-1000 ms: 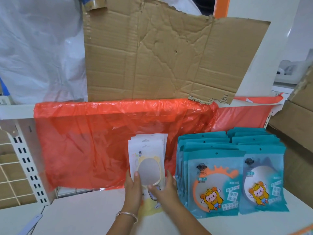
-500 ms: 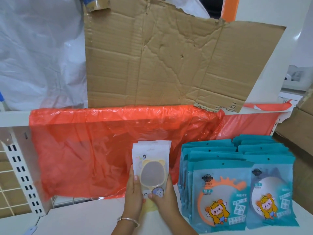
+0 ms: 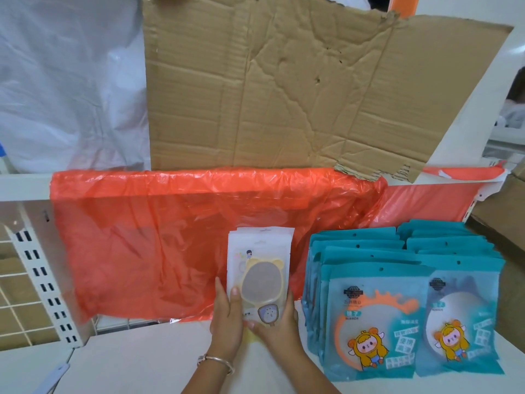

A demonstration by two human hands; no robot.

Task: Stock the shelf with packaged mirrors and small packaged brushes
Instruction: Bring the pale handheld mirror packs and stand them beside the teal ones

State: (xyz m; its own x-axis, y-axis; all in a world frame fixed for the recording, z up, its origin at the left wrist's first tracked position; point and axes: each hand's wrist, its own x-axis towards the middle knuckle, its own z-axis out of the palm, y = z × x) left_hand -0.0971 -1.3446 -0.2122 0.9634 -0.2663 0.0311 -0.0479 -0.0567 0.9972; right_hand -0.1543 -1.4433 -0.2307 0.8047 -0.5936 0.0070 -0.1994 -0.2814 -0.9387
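A small stack of white packaged mirrors point(image 3: 260, 268) stands upright on the white shelf point(image 3: 136, 362), its front pack showing a yellow bear-shaped mirror. My left hand point(image 3: 225, 322) grips the stack's left side, thumb on the front. My right hand point(image 3: 274, 327) holds the lower right side. Just to the right stand two rows of teal packaged mirrors point(image 3: 377, 314) with cartoon figures, apart from the white stack. No brushes are visible.
An orange plastic bag point(image 3: 159, 237) hangs over the shelf's back. A torn cardboard sheet point(image 3: 284, 86) stands above it, white plastic sheeting point(image 3: 68, 81) to its left. Slotted shelf uprights point(image 3: 42, 285) and wire mesh are at left, cardboard boxes point(image 3: 505, 217) at right.
The white stack has been squared and stood more upright between both hands. The view has shifted slightly left and down.
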